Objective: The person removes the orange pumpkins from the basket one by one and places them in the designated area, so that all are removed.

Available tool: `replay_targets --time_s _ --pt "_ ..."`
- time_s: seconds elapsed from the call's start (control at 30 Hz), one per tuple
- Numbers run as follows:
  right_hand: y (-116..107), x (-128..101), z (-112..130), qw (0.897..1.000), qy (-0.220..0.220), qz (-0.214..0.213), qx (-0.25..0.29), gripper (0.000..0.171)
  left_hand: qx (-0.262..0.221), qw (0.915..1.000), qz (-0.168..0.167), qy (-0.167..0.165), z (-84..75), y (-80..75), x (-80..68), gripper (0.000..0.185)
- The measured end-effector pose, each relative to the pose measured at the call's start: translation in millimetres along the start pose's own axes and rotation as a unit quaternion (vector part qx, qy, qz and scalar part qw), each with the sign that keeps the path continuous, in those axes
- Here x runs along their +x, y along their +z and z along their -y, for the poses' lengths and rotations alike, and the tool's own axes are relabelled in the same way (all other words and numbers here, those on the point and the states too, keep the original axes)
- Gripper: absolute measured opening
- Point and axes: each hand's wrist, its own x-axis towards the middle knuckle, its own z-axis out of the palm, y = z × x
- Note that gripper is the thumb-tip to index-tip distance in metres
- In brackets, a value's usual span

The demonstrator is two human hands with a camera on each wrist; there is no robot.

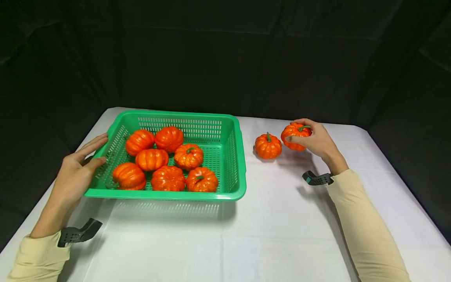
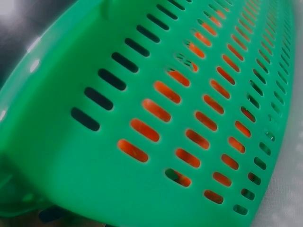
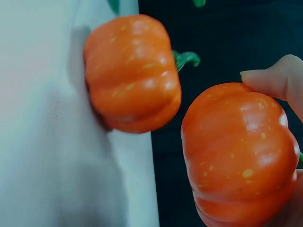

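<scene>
Green basket [image 1: 230,156] of seven pumpkins [image 1: 168,178]

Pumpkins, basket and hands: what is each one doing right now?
Green slotted plastic basket: upright on the white tablecloth, steadied at its left rim.
Seven small orange toy pumpkins: lying inside the basket.
Orange toy pumpkin on the cloth: standing upright, untouched.
Orange toy pumpkin in the right hand: gripped, tilted, stem pointing sideways.
Left hand: fingers straight, resting on the basket.
Right hand: curled round its pumpkin.
</scene>
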Motion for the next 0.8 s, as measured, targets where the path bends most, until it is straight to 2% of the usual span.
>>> replay_targets --time_s 0.37,0.6,0.8 --pt "3 6 -24 0.999 0.026 0.020 -0.009 0.064 0.009 1.0000 0.002 -0.002 -0.3 0.2 0.1 0.051" --pt "10 9 -27 0.999 0.018 0.030 0.004 0.067 0.010 0.9999 0.003 -0.002 -0.9 0.1 -0.2 0.051" --pt "19 9 -27 0.999 0.010 0.034 -0.005 0.067 0.008 0.9999 0.007 -0.003 -0.5 -0.3 -0.2 0.051"
